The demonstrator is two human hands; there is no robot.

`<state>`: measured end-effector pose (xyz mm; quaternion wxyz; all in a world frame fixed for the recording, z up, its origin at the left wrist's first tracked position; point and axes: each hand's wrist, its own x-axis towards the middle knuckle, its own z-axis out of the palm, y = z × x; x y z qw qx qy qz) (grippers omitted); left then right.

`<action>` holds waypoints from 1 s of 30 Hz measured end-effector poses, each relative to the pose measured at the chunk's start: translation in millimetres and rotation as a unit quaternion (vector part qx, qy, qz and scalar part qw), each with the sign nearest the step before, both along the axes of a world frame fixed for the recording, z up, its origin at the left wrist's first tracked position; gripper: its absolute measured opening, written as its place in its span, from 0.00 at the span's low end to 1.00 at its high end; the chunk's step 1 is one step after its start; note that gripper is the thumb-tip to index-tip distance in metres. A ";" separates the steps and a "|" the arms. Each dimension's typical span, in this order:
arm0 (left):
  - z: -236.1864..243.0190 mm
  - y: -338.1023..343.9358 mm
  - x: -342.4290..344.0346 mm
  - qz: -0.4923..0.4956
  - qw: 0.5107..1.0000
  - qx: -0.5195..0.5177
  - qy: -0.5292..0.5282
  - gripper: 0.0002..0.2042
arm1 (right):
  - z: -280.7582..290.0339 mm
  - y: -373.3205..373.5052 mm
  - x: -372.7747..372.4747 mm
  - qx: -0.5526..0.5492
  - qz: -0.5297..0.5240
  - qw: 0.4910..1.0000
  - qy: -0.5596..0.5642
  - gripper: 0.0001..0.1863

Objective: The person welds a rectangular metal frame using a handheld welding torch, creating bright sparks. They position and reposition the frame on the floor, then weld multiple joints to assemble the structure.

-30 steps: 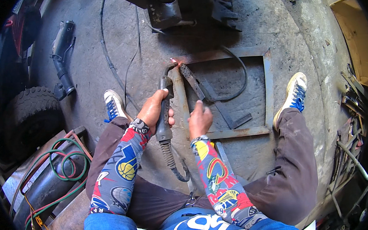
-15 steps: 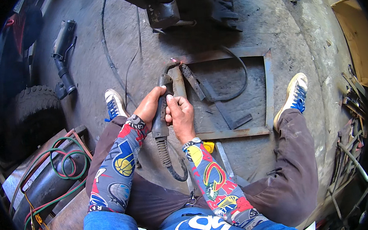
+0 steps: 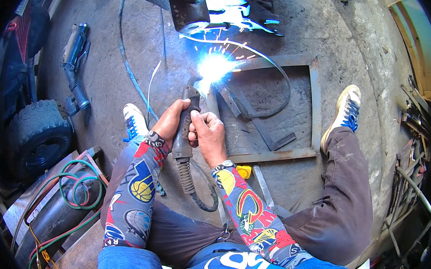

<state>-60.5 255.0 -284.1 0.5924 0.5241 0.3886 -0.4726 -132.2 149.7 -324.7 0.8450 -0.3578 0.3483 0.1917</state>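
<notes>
A black MIG welding torch [image 3: 182, 150] points away from me, its bent neck reaching a blinding blue-white arc with sparks [image 3: 214, 67]. The arc burns at the near-left corner of the far side of a rectangular steel frame [image 3: 316, 100] lying on the floor. My left hand [image 3: 172, 120] is closed round the torch handle. Against the handle's right side, my right hand [image 3: 209, 135] is closed, fingers curled and thumb up. Glare hides the torch tip and the joint. A ground clamp [image 3: 229, 101] grips the frame beside the arc.
Inside the frame lies an L-shaped steel square [image 3: 272, 138]. A dark metal machine part [image 3: 189, 6] overhangs beyond the arc. Cables [image 3: 125, 55] run along the floor. At left are an exhaust pipe [image 3: 72, 65], a tyre [image 3: 41, 137] and hoses [image 3: 79, 190]; at right, scrap rods [image 3: 408, 169] and cardboard [image 3: 417, 45].
A bright arc with flying sparks has lit at the torch tip, where only a small red glow showed before. My hands and the torch have shifted slightly left.
</notes>
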 end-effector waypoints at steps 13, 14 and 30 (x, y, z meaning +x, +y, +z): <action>-2.7 11.5 4.3 -0.027 0.999 -0.010 -0.030 0.22 | -4.9 8.3 2.9 0.012 -0.015 1.000 -0.017 0.15; -2.5 11.1 4.4 -0.024 0.999 -0.008 -0.025 0.22 | -4.7 8.0 3.2 0.009 -0.013 1.000 -0.017 0.15; -4.0 5.0 1.9 -0.002 0.999 0.033 -0.013 0.20 | -4.6 5.3 3.4 -0.001 0.004 1.000 0.003 0.16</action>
